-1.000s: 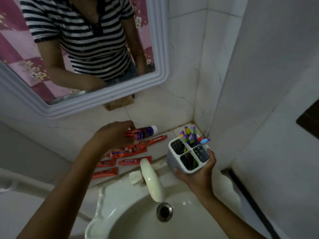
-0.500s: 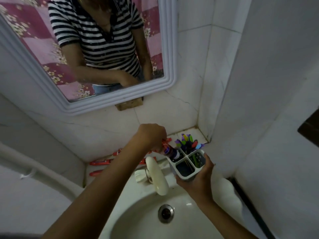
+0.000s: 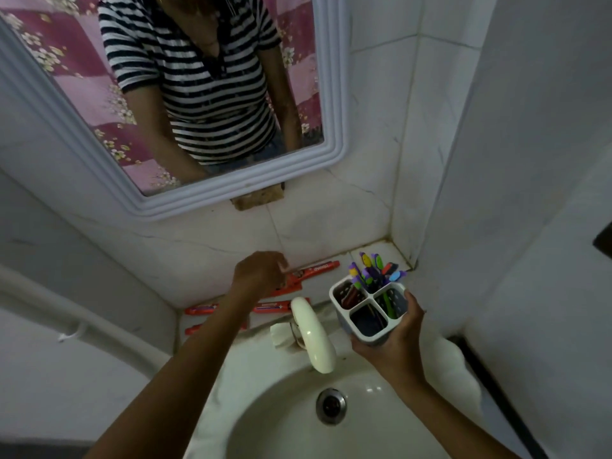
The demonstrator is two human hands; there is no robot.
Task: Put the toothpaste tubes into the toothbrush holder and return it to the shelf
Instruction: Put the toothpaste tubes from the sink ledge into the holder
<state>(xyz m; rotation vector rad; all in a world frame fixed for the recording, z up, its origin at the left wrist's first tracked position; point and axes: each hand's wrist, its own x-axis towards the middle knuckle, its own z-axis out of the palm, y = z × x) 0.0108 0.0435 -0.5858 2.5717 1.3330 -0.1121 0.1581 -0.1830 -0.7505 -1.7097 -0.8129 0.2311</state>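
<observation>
My right hand (image 3: 392, 342) grips a white four-compartment toothbrush holder (image 3: 366, 318) from below, held over the basin's right rim. Its back compartment carries several coloured toothbrushes (image 3: 371, 273). A red toothpaste tube (image 3: 348, 294) stands in its left compartment. Several red toothpaste tubes lie on the tiled shelf (image 3: 376, 255): one long tube (image 3: 319, 269) by the wall, another (image 3: 273, 307) behind the tap, one (image 3: 201, 309) at the left. My left hand (image 3: 260, 273) hovers over the middle tubes with fingers curled down; whether it grips one is hidden.
A cream tap (image 3: 314, 336) juts over the white basin (image 3: 291, 435) between my two arms. The drain (image 3: 331, 405) sits below it. A white-framed mirror (image 3: 334, 104) hangs above the shelf. Tiled walls close the corner at the right.
My left hand carried a tube to the holder, left it in the left compartment, and has moved back left over the tubes on the shelf. The right hand kept holding the holder.
</observation>
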